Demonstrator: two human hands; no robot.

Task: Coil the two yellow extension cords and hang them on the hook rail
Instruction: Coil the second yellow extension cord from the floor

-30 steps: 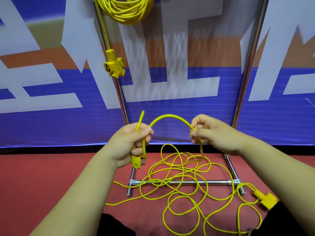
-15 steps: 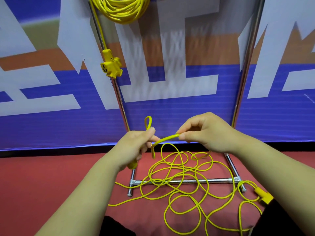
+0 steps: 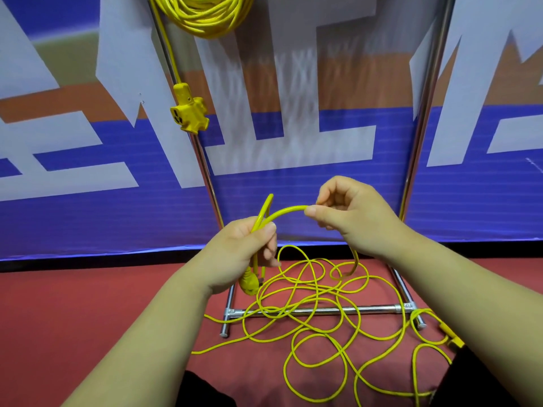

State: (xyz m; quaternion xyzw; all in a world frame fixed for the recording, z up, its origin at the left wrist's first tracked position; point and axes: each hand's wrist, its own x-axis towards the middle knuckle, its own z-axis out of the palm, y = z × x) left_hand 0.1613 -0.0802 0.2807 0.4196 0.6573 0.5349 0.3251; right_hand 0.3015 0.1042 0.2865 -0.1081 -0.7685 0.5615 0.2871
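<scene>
**A:** Where does the job stand?

**B:** About half done, I'd say. Nearest us, the loose cord (image 3: 293,311) sprawls in slack loops on the red floor (image 3: 88,318). Most of it lies on our side of the base crossbar (image 3: 379,309), with some strands draped over it. One yellow end piece (image 3: 452,341) sits on the floor near the crossbar's right end.

**A:** And the hands?

**B:** Both are above the crossbar. The left hand (image 3: 244,254) is over the crossbar's left end, its grip wrapped round a first small loop of that cord. The plug (image 3: 249,284) dangles just below the fist. The right hand (image 3: 352,221), over the middle, pinches the cord between thumb and forefinger. A short arch of cord runs between the two grips.

**A:** So the second coil is barely started?

**B:** It looks so. The next move, I judge, is to bring that arch into the left grip as another turn. Then draw more slack off the floor, minding the crossed strands so they don't snag on the crossbar.

**A:** Count things for me.

**B:** Two cords: this one, and a hung coil (image 3: 205,16) high above the crossbar's left part, with its socket block (image 3: 189,113) hanging beneath. Whatever it hangs from is above the picture. There are two hands, two uprights (image 3: 204,171) rising from the crossbar, one crossbar and three yellow end fittings in all. Farthest back, beyond the crossbar, is one blue and white banner (image 3: 73,148).
</scene>
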